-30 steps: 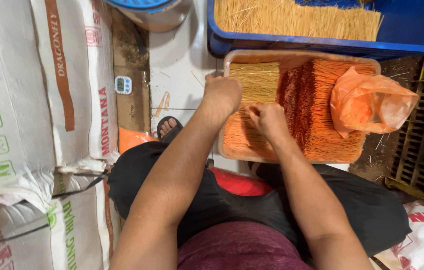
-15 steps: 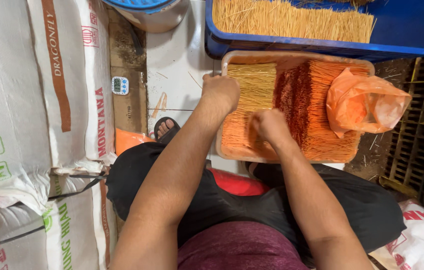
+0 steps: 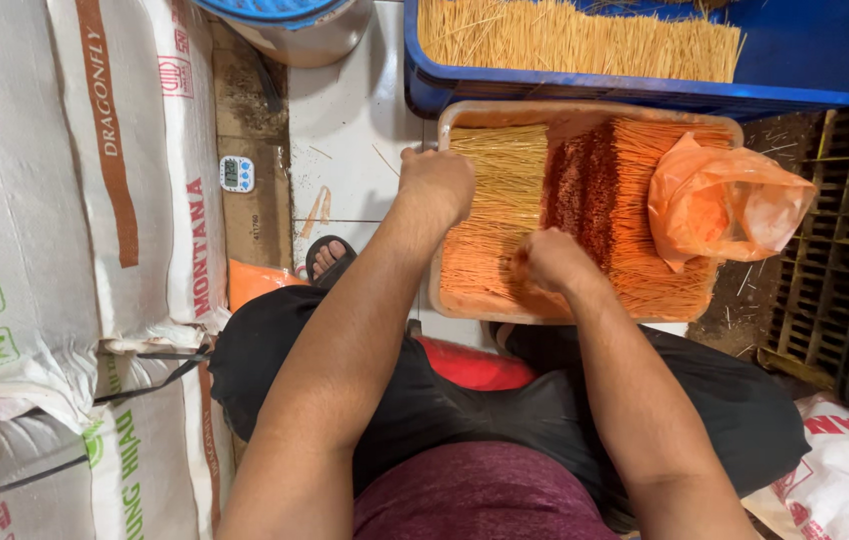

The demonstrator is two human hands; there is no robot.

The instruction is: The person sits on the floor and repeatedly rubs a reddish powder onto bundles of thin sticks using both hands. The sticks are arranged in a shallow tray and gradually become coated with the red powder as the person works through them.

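Observation:
A shallow tan tray (image 3: 585,112) lies on the floor in front of me, filled with thin sticks (image 3: 505,170), pale at the left and coated orange-red (image 3: 595,190) to the right. My left hand (image 3: 437,182) rests on the tray's left edge, fingers curled over the pale sticks. My right hand (image 3: 550,262) is closed on a pinch of sticks near the tray's near edge. An orange plastic bag (image 3: 725,205) sits on the sticks at the right.
A blue crate (image 3: 815,60) of bare sticks stands beyond the tray. White woven sacks (image 3: 55,200) are stacked at the left, with a small digital timer (image 3: 237,173) beside them. A dark pallet (image 3: 845,270) is at the right. My sandalled foot (image 3: 327,258) shows.
The view has shifted slightly. My right hand has drawn a little toward me along the sticks; my left hand stays on the tray's left edge.

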